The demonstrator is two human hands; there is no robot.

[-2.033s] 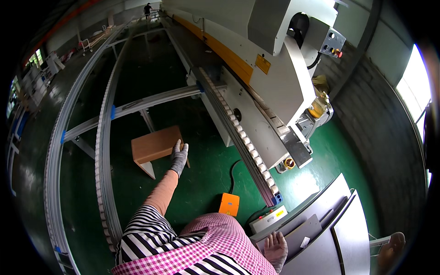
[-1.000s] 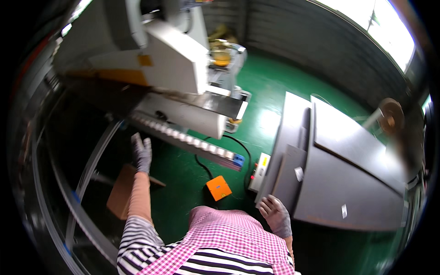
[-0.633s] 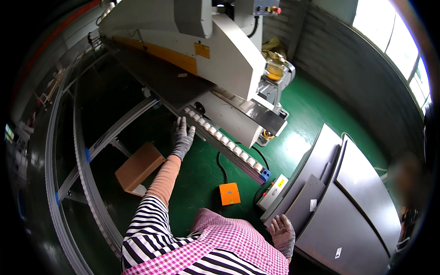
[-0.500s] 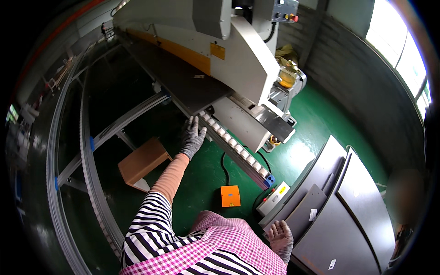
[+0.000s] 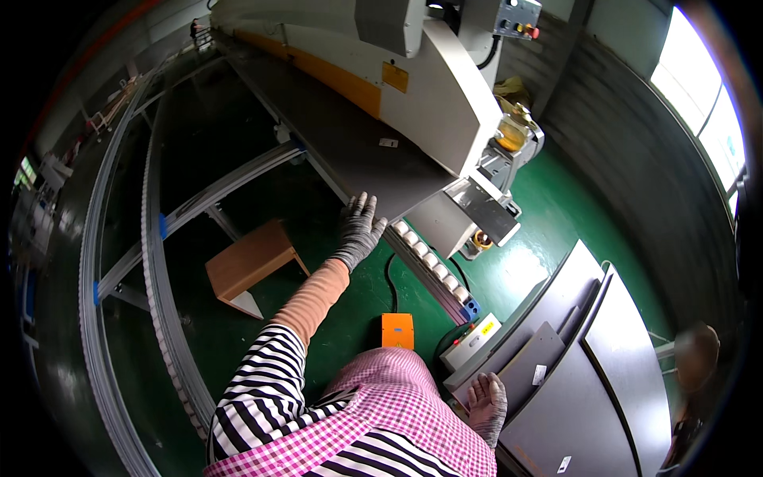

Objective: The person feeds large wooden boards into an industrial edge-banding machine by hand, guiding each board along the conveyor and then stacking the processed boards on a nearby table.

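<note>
Head view: our left hand (image 5: 359, 230) lies flat, fingers spread and gripping nothing, on the near end of the dark grey panel (image 5: 350, 147) riding the roller track (image 5: 433, 262) into the big machine (image 5: 413, 71). We judge steady, level pressure keeps it square. Our right hand (image 5: 486, 405) rests loosely open on the stacked grey panels (image 5: 588, 366). Green floor (image 5: 358, 302) between leaves stepping room.

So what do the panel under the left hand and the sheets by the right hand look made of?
The dark panel under the left hand looks like matt grey laminated board, flat and dull. The stacked sheets by the right hand look like similar grey board with a faint sheen; metal can't be ruled out.
</note>
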